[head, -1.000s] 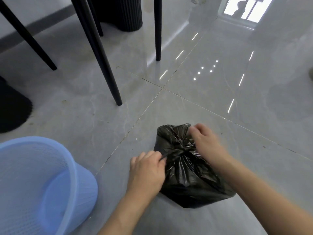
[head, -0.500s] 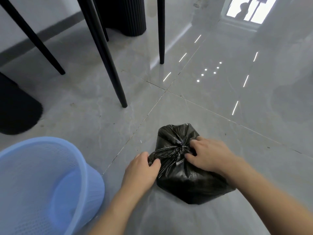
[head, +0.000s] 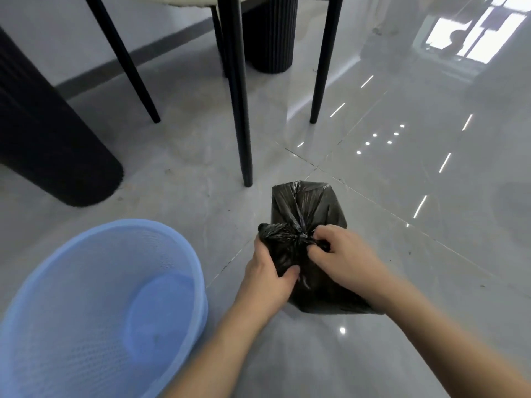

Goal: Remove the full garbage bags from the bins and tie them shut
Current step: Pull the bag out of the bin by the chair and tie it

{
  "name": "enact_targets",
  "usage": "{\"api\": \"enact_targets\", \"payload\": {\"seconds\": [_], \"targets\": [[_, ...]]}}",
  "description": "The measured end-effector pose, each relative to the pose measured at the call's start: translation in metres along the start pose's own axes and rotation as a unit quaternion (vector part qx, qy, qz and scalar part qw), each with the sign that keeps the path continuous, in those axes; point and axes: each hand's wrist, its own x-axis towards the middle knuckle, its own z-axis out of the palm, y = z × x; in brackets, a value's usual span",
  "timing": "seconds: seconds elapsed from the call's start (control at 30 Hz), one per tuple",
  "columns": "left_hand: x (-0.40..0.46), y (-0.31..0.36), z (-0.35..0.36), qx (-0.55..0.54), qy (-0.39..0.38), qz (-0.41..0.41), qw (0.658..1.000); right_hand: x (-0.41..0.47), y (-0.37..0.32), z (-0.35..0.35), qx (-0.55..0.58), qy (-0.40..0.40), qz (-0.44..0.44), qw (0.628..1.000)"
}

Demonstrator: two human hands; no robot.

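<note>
2 bare hands work at the top of a black garbage bag [head: 309, 214] that sits on the grey tiled floor [head: 402, 196], just to the right of a blue plastic bin [head: 94, 305]. The bag is out of the bin and apart from it, with a strip of floor showing between them. Its plastic is gathered toward a twisted knot [head: 300, 235] near the top, and folds fan out from that point. The left hand [head: 267, 280] grips the left side of the bag, fingers wrapped behind a bunched flap and the thumb pressed against the front of the plastic. The right hand [head: 344, 258] is curled over the knot, and its fingertips [head: 314, 245] pinch the twisted plastic there. Both forearms reach in from the bottom edge of the view. The bin leans toward the camera, so its open mouth and round base are visible; its wall is a fine mesh, and nothing can be made out inside. Beyond the bag, 1 black chair leg [head: 240, 104] stands on the floor just behind its far left corner, with 2 more thin legs farther back. A dark ribbed column [head: 51, 145] stands at the left, and another ribbed column [head: 270, 38] stands behind the chair legs. Bright window light reflects off the glossy tiles at the upper right.
</note>
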Motion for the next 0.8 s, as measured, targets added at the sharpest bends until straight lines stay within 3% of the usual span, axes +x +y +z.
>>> {"api": "enact_targets", "payload": {"seconds": [0.17,0.33,0.53,0.7,0.8], "targets": [[-0.018,0.062,-0.063,0.144,0.045,0.016,0.988,0.012,-0.067,-0.057,-0.005,-0.058,0.029,0.998],[-0.067,0.155,-0.163,0.089,0.007,-0.006,0.996,0.002,-0.164,-0.148,-0.005,-0.072,0.024,0.997],[-0.184,0.268,-0.312,0.039,0.056,-0.09,0.994,-0.026,-0.333,-0.269,0.03,-0.151,0.025,0.988],[-0.321,0.36,-0.447,0.078,0.13,-0.142,0.978,-0.068,-0.498,-0.365,-0.015,-0.209,-0.056,0.976],[-0.395,0.396,-0.51,0.071,0.206,-0.167,0.962,-0.098,-0.586,-0.402,-0.055,-0.166,-0.14,0.975]]}}
